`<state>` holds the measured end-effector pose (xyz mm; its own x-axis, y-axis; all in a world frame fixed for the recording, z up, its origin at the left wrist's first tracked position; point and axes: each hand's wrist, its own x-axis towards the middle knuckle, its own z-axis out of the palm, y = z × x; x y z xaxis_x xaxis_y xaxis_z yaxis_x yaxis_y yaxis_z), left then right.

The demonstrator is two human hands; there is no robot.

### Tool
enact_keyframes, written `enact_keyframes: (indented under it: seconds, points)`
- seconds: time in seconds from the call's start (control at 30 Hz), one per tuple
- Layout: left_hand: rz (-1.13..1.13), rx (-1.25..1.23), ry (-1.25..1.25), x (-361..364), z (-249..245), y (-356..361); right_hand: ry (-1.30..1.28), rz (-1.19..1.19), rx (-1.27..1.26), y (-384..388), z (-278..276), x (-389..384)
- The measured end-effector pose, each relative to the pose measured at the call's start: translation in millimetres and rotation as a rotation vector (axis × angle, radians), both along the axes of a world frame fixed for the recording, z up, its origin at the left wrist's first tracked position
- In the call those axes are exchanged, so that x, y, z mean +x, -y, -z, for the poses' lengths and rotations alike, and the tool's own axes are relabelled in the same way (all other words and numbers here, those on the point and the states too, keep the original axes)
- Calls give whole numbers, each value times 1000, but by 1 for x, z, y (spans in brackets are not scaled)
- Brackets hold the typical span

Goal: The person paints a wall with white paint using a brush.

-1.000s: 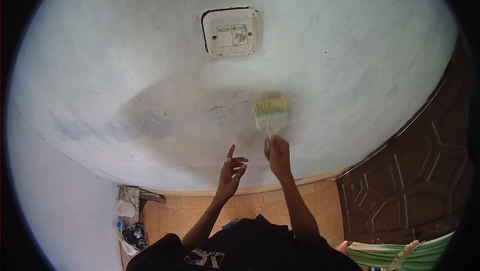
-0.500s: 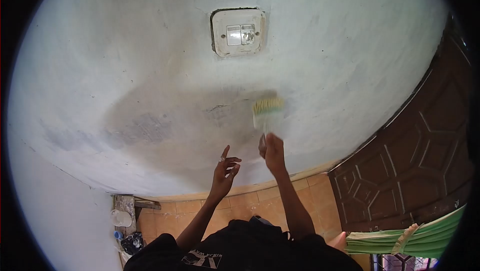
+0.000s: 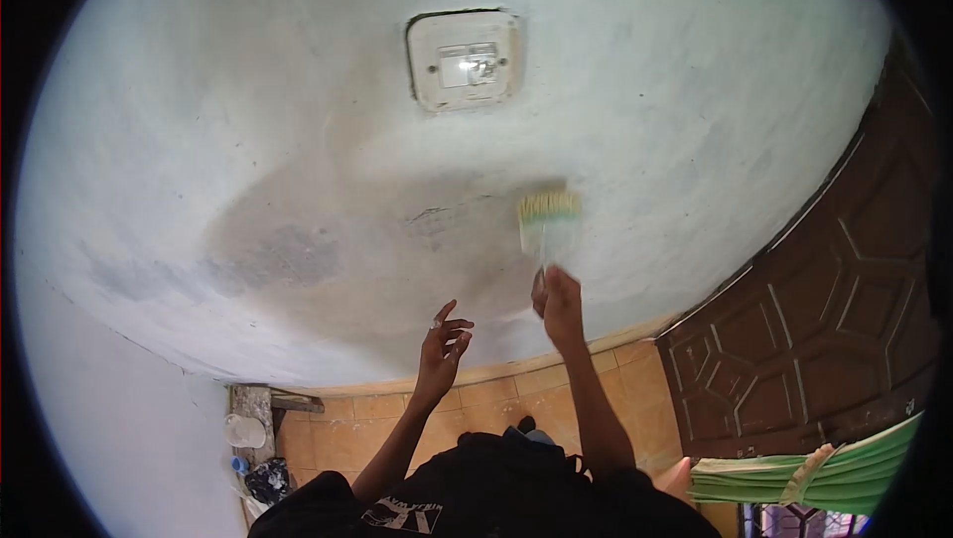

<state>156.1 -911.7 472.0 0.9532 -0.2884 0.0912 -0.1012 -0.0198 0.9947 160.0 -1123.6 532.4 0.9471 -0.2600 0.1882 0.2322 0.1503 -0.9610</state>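
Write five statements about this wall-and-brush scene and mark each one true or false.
1. The right hand holds a brush, bristles up, at the wall. True.
2. The left hand grips a paint can. False: it is open and empty, with the fingers spread.
3. A switch plate sits on the wall above the brush. True.
4. The brown panelled door stands at the left of the view. False: it is at the right.
5. The floor tiles are blue. False: they are orange-brown.
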Motion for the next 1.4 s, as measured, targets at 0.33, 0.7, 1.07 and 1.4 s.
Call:
enact_keyframes:
  seconds: [0.33, 0.7, 1.07, 1.4]
  points:
    - [22, -38, -23, -4, 0, 46, -124, -5, -61, 10, 115, -8]
    - [-21, -77, 45, 7, 1, 66, 69, -5, -167, 38, 77, 37]
    - [-32, -15, -24, 2, 6, 71, 17, -56, -28, 49, 2, 29]
    - [-106, -73, -4, -14, 9, 70, -27, 24, -1, 43, 98, 4]
